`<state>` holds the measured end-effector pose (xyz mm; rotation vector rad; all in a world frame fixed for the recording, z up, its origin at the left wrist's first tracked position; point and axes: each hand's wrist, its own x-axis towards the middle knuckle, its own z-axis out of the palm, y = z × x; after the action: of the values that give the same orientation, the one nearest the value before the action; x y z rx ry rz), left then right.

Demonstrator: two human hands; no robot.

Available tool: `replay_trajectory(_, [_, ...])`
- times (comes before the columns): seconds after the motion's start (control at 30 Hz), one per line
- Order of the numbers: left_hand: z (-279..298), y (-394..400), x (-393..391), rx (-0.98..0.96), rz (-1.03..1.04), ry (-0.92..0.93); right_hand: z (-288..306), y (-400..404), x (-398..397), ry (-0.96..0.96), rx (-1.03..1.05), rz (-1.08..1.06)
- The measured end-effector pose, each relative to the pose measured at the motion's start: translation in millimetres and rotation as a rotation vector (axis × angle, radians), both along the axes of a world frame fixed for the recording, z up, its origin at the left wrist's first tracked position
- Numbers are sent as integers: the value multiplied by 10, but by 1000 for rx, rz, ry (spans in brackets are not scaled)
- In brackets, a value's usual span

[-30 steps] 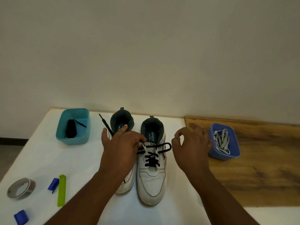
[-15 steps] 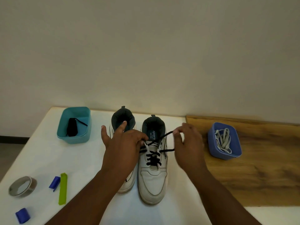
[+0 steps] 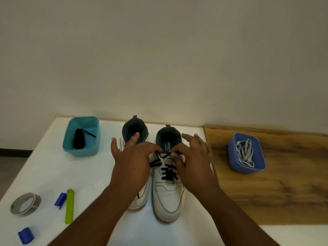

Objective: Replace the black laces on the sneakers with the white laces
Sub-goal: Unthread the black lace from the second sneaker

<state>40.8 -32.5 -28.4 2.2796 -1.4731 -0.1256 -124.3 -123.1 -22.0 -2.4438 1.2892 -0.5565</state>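
The black lace [image 3: 167, 172] is being worked out of the top eyelets of the right sneaker [image 3: 168, 192], judging by both hands; it is being pinched by the left hand [image 3: 132, 162] and the right hand [image 3: 192, 158], other fingers spread. Next, the crossed rows below are likely needing loosening; the white laces [image 3: 245, 152] are lying in the blue tub [image 3: 248, 167].

Two bare forearms enter from the near edge, no sleeves in view. Left hand [image 3: 131, 162] and right hand [image 3: 193, 157] both bare: no gloves, rings, watch or wristbands visible. Short fingernails show on left hand's fingertips [image 3: 136, 134]. Nothing else of the person in view.
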Motion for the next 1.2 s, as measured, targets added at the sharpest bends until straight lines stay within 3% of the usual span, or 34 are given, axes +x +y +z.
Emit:
replay_trajectory(0.23, [5, 10, 1, 19, 19, 21, 26, -248, -272, -178, 47, -420])
replay_trajectory(0.43, [22, 23, -22, 1, 4, 36, -12, -89, -72, -134, -23, -276])
replay_trajectory(0.6, [66, 12, -58, -6, -23, 63, 131, -278, -177, -685, 600, -634])
replay_trajectory(0.67, [74, 4, -68, -15, -27, 63, 182, -351, -260, -715, 683, -736])
replay_trajectory(0.8, [45, 22, -79, -34, -35, 67, 23, -290, -246, -456, 629, -644])
replay_trajectory(0.93, [53, 10, -117, 13, -87, 19, 30, -79, -136, -65, 133, -95])
replay_trajectory(1.0, [42, 7, -131, 51, -114, -30, 95, -8, -43, 104, 55, 106])
replay_trajectory(1.07, [38, 8, -123, 46, -114, -39, 107, 14, -24, 253, 47, 141])
replay_trajectory(1.2, [57, -3, -85, 29, -98, -61, 139, -90, -151, 221, -3, 25])
